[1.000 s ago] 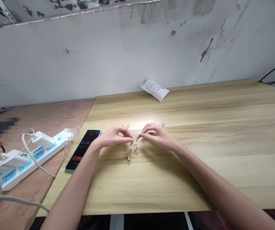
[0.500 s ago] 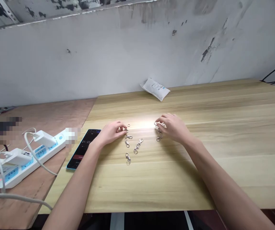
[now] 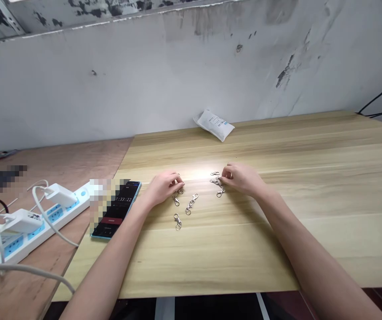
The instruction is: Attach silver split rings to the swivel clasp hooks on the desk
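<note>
My left hand [image 3: 163, 188] is closed in a pinch over small metal rings and swivel clasps. Whatever lies between its fingertips is too small to make out. A silver clasp [image 3: 177, 201] shows just below those fingers. To the right, my right hand [image 3: 240, 178] pinches at the end of a silver swivel clasp [image 3: 215, 181], in a small group on the table. Another clasp [image 3: 215, 173] lies above it, and one more clasp [image 3: 220, 192] below. Between the hands rest linked clasps with a ring [image 3: 191, 204]. Nearer me is a clasp with a ring [image 3: 177, 221].
A phone [image 3: 117, 209] with a lit timer lies left of my left forearm. Beyond it, a white power strip [image 3: 49, 220] with plugged chargers and cables sits on a reddish board. A white plastic packet [image 3: 215, 125] lies at the back against the wall [image 3: 164, 80].
My left hand has moved slightly right and toward me, covering more of the clasps. My right hand has shifted a little right, uncovering clasps on its left. The view has tilted slightly.
</note>
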Motion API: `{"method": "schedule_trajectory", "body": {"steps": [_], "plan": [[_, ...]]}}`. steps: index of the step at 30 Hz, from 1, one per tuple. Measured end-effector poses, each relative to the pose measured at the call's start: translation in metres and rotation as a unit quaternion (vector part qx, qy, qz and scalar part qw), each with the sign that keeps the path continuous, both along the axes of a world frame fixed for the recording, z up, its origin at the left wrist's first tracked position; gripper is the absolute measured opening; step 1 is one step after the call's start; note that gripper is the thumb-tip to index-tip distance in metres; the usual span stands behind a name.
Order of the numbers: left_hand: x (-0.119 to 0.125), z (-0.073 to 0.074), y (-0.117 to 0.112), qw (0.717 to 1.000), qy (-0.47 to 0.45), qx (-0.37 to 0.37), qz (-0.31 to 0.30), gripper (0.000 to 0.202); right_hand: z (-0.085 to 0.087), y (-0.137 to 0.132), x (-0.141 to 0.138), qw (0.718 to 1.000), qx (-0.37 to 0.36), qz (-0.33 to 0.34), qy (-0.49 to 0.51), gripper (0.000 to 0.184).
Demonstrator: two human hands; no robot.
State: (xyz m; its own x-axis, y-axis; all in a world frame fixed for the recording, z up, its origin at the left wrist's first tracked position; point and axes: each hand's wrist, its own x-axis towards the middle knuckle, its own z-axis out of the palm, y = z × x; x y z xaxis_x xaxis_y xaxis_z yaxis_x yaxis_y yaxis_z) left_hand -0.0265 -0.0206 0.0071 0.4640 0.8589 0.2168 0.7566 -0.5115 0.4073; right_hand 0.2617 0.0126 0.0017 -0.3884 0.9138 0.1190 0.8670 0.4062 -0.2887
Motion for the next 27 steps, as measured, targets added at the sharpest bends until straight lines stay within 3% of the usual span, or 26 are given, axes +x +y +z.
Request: {"method": "schedule_trajectory", "body": {"steps": [8, 11, 27], "plan": [[0.002, -0.003, 0.000, 0.995, -0.094, -0.023, 0.013, 0.007, 0.000, -0.002, -0.002, 1.000, 0.000, -0.004, -0.005, 0.019], [0.001, -0.006, 0.000, 0.992, -0.122, -0.036, 0.023, 0.014, -0.001, -0.003, -0.006, 1.000, -0.013, -0.012, -0.001, 0.014], [-0.008, -0.002, 0.003, 0.989, -0.119, -0.007, 0.081, 0.014, -0.007, -0.006, -0.011, 0.999, -0.024, 0.004, 0.048, 0.010]]}}
